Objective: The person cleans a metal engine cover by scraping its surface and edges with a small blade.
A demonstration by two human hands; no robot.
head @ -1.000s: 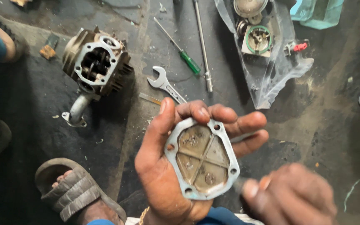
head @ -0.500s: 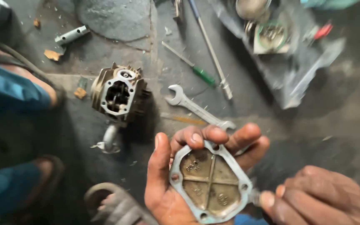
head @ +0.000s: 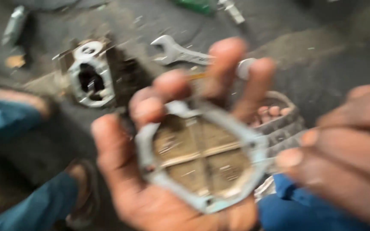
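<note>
My left hand [head: 150, 171] holds a flat grey metal engine cover [head: 202, 154], its ribbed, grimy inner side facing up. The fingers curl over the cover's top edge and the thumb lies along its left side. My right hand [head: 343, 158] sits close at the cover's right edge with its fingers bent; blur hides whether it pinches anything. The whole view is blurred by motion.
On the dark floor behind lie a finned engine cylinder head [head: 91, 77], a silver open-ended wrench [head: 176, 51] and a small metal part [head: 13, 23] at top left. A sandalled foot [head: 275, 115] shows behind the cover, and blue trouser legs [head: 5, 119] at left.
The view has closed in and dropped lower; the cover and both hands now fill the frame. The wrench and cylinder head have shifted toward the top. The left hand still holds the cover.
</note>
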